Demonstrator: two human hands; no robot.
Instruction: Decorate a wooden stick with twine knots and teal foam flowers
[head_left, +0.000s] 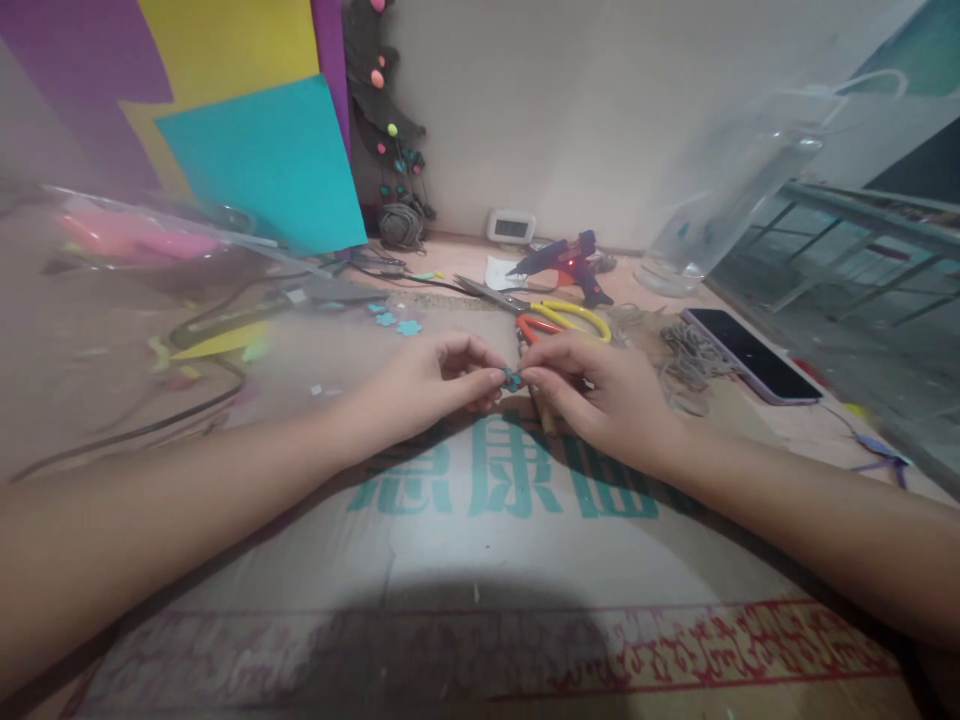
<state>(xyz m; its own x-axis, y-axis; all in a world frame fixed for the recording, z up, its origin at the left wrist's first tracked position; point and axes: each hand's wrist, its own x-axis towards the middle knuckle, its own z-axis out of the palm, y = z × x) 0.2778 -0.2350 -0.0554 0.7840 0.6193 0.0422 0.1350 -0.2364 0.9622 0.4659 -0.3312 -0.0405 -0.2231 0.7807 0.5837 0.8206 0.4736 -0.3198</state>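
Teal piece (pixel 512 379) was held nr scissors (pixel 525 308), handle end.
I saw L hand (pixel 461 375) & R hand (pixel 596 385) w/ thumbs and fingertips pinched on it; looked light, prob. bendy, rim seemed best grip.

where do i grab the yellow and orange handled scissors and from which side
Probably by the yellow handle loop, coming from the right: the scissors lie with their blades pointing away to the left, and that loop reaches out to the right, just beyond the right hand. Approaching that way should keep clear of the blades.
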